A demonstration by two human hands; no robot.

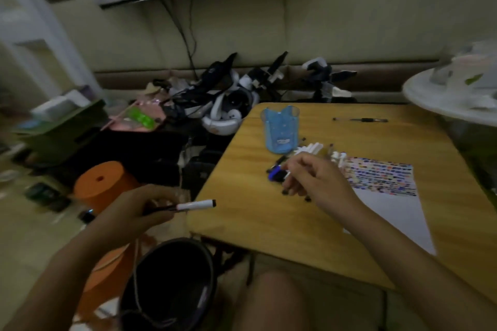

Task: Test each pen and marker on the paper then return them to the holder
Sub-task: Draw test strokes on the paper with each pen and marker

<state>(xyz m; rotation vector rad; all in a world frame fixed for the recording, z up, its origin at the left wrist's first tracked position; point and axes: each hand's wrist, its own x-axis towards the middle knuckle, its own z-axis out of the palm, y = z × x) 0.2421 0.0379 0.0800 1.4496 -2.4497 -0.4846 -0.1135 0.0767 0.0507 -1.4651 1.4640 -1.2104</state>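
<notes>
The room was dim, and everything I saw came out grainy and soft. No lamp showed; what light there was fell flat and cast hardly any shadow under my hands. The wooden table [269, 220] caught the most of it. The left edge smeared with blur, and the wide lens bowed the walls and corners.

No text, brand or number is showing clearly enough to read. A small white label is sitting on the blue holder [281, 129], but its print is blurring out, and the paper [382, 177] is carrying only coloured marks.
</notes>
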